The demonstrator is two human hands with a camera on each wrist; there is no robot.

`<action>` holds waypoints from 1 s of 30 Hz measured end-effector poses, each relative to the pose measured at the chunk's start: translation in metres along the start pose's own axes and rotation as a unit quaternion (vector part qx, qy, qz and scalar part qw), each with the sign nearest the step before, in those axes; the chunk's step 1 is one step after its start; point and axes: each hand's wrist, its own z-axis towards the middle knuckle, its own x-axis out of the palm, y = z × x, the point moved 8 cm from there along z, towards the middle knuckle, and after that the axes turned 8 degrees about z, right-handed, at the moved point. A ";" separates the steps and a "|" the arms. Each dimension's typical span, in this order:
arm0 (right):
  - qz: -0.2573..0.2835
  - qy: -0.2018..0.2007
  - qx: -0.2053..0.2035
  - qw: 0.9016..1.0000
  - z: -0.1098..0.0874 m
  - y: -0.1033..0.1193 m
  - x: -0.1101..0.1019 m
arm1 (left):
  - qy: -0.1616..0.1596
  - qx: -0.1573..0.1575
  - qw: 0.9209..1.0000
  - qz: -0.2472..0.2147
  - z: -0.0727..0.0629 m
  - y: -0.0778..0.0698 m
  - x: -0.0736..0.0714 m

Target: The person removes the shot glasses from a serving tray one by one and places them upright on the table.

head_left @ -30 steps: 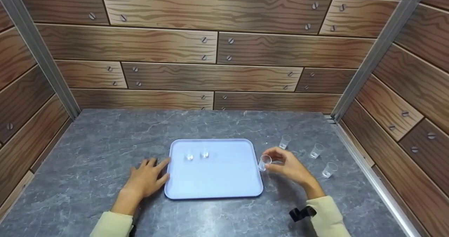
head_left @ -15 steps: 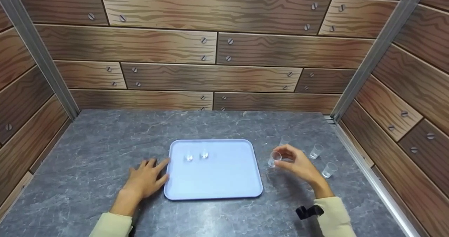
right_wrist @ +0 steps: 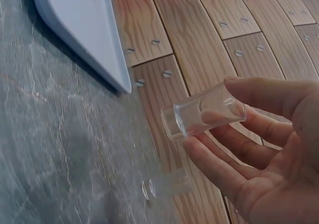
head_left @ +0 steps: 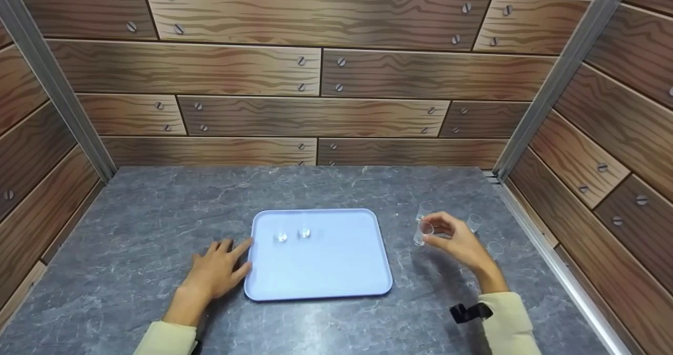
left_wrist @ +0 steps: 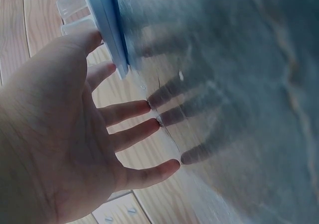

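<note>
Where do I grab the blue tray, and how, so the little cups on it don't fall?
I'd take the tray by its raised rim, halfway along the left and right sides, one hand coming in from each. It's wide and flat, so holding both ends should keep it level for the two clear cups standing on it. The left hand touches its left edge.

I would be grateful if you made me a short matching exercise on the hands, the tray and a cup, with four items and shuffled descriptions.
Things:
1. left hand
2. tray
3. leftmost cup
4. right hand

Descriptions:
A. standing on the tray
B. holding a clear cup
C. pale blue, lying flat on the table
D. fingers spread, beside the tray

Pairs: 1-D, 2-C, 3-A, 4-B
</note>
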 end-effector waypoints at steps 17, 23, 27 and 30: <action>-0.014 -0.075 0.029 0.997 0.001 -0.034 -0.029 | 0.009 -0.005 1.000 -0.005 0.000 0.001 0.000; -0.062 -0.084 0.039 0.994 0.001 -0.044 -0.035 | 0.009 -0.007 1.000 -0.008 0.000 0.002 0.001; -0.081 -0.090 0.043 0.992 0.000 -0.048 -0.038 | 0.005 -0.004 1.000 -0.007 0.000 0.001 0.001; -0.084 -0.094 0.053 0.991 0.000 -0.051 -0.038 | 0.001 -0.001 1.000 -0.003 -0.001 0.000 0.000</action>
